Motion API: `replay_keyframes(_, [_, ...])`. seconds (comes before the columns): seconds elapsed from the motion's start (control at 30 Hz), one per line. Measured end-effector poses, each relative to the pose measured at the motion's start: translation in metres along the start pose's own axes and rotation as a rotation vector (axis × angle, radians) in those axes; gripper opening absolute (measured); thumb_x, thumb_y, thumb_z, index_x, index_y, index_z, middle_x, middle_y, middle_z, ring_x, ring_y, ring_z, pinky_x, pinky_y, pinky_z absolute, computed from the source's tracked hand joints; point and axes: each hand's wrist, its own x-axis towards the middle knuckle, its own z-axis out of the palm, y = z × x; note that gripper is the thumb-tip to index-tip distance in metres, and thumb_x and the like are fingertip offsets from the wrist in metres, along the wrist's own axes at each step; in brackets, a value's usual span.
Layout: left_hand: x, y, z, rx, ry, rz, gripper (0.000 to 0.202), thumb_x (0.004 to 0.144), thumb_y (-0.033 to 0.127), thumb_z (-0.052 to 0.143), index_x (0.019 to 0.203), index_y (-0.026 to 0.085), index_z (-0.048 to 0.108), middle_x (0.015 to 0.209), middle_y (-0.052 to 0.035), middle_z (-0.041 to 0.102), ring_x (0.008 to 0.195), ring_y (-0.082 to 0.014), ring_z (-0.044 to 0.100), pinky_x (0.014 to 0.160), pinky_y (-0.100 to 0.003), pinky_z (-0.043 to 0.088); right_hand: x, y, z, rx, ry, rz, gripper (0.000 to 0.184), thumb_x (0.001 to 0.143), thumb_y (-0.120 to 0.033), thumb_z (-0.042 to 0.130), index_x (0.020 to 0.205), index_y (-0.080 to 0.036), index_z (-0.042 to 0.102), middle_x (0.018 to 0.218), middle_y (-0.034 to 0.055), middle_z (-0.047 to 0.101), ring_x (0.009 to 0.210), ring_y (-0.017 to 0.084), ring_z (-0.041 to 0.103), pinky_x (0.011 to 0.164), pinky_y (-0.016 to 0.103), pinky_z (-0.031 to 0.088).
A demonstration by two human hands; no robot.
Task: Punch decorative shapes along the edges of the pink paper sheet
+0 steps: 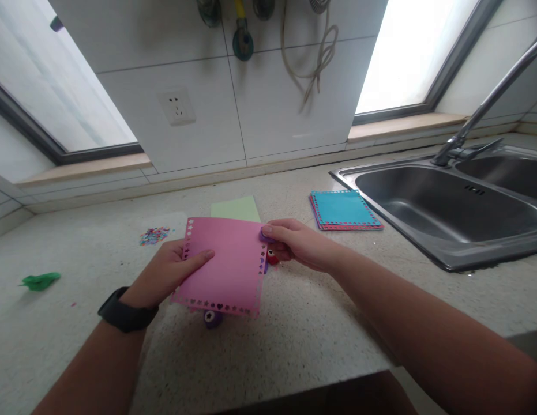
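A pink paper sheet is held up over the counter, with small star and heart holes along its left, bottom and right edges. My left hand grips it at the left, thumb on top. At the sheet's upper right edge, my right hand closes on a small purple craft punch. Just below those fingers is a red punch, partly hidden. Another purple punch shows under the sheet's bottom edge. Behind the pink sheet lies pale green paper, partly covered.
A stack of punched sheets with blue on top lies beside the steel sink on the right. Colourful paper bits are heaped at left, with a crumpled green piece farther left. The counter's front edge runs along the bottom.
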Motion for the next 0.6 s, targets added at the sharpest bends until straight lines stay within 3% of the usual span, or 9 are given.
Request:
replay_keyframes(0.37, [0.000,-0.001,0.002,-0.236,0.004,-0.073,0.031,0.076,0.044,0.077,0.085,0.015,0.074,0.067,-0.0055,0.072,0.051,-0.0174,0.062,0.043,-0.023,0.048,0.005,0.010,0.001,-0.135,0.120,-0.048,0.033,0.089,-0.045,0.063,0.076,-0.016,0.056,0.060,-0.0041,0.045,0.050,0.008,0.042,0.046,0.023,0.033])
replay_keyframes(0.6, [-0.002,0.006,0.003,-0.183,-0.005,-0.087,0.031,0.079,0.045,0.076,0.084,0.015,0.072,0.064,-0.0024,0.068,0.049,-0.0142,0.058,0.043,-0.021,0.045,0.005,0.011,0.005,-0.069,0.089,-0.066,0.030,0.090,-0.043,0.063,0.077,-0.017,0.056,0.060,-0.0057,0.041,0.050,0.008,0.037,0.049,0.025,0.034])
